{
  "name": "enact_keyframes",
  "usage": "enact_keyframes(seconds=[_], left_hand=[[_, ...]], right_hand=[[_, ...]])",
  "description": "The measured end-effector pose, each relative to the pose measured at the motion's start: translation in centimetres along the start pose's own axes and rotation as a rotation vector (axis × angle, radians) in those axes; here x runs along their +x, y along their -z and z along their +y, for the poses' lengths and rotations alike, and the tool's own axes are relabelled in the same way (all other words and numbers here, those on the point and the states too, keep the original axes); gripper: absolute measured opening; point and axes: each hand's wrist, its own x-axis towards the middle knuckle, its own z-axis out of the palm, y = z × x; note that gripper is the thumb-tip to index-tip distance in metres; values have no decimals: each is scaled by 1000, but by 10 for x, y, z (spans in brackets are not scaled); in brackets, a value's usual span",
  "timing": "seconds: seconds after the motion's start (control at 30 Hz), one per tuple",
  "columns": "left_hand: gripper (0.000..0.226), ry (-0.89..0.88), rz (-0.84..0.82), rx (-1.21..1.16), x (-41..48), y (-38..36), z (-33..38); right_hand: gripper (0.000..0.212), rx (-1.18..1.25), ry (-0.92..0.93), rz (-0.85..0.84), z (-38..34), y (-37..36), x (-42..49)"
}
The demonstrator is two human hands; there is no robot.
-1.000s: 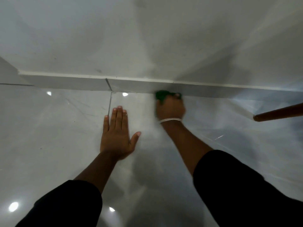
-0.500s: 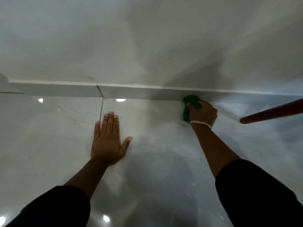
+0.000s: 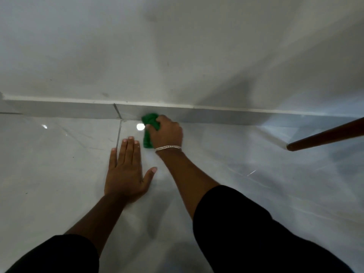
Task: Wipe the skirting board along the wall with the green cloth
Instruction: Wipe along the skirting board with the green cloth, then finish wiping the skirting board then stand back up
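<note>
down low, right hand (image 3: 167,132) presses green cloth (image 3: 150,123) against skirting board (image 3: 216,115)

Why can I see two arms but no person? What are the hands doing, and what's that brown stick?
The camera is worn on the person's head and looks down, so you see only their own arms, as if through their eyes. They are low over a shiny pale floor beside a wall. The left hand lies flat on the floor with its fingers spread, probably for support. The right hand, with a silver bracelet at the wrist, is closed around a bunched green cloth and presses it against the skirting board, the low strip where wall meets floor. The brown stick comes in from the right; what it belongs to is out of view.
</note>
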Motion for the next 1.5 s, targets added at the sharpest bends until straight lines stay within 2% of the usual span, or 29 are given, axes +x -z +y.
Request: enact_keyframes(seconds=[0.1,0.2,0.27,0.33,0.4,0.47,0.53,0.6,0.7,0.8,0.87,0.9,1.0,1.13,1.23,1.3,1.37,1.5], left_hand=[[93,20,15,-28,-1,1,0],[90,22,-41,-39,-3,4,-3],[85,107,-126,-135,1,14,6],[73,327,-299,-527,3,50,29],[70,458,-507,-1165,-12,102,67],[80,513,-531,-1550,-34,163,110],[81,573,-460,-1695,-53,225,147],[67,607,-395,-1712,-70,288,177],[30,679,-356,-1650,-97,386,201],[26,673,-449,-1673,-125,497,218],[28,633,-505,-1746,-142,573,233],[29,606,-526,-1776,-150,605,241],[27,525,-586,-1720,-164,674,273],[30,549,-577,-1576,-156,708,332],[56,551,-584,-1474,-135,704,385],[66,518,-590,-1447,-116,690,422],[65,491,-551,-1380,-94,668,462],[43,467,-424,-1238,-58,616,538]], right_hand=[[28,36,39,-119,-15,10,-1],[29,71,53,-129,-5,54,-16],[27,130,12,-115,12,93,-28],[27,233,-96,-82,26,139,-42],[29,274,-192,-64,22,187,-65],[30,255,-198,-113,1,224,-91],[29,237,-164,-156,-34,259,-118],[28,311,-184,-211,-73,305,-141],[38,483,-309,-300,-128,392,-169],[49,636,-493,-166,-175,486,-190],[56,753,-609,-195,-201,552,-202],[51,808,-646,-260,-211,584,-208],[19,821,-658,-403,-236,667,-220],[11,775,-621,-305,-230,735,-215],[10,822,-644,-210,-195,770,-200],[11,843,-695,-163,-160,790,-183],[12,850,-735,-120,-119,807,-164],[13,750,-782,-34,-36,824,-123]])
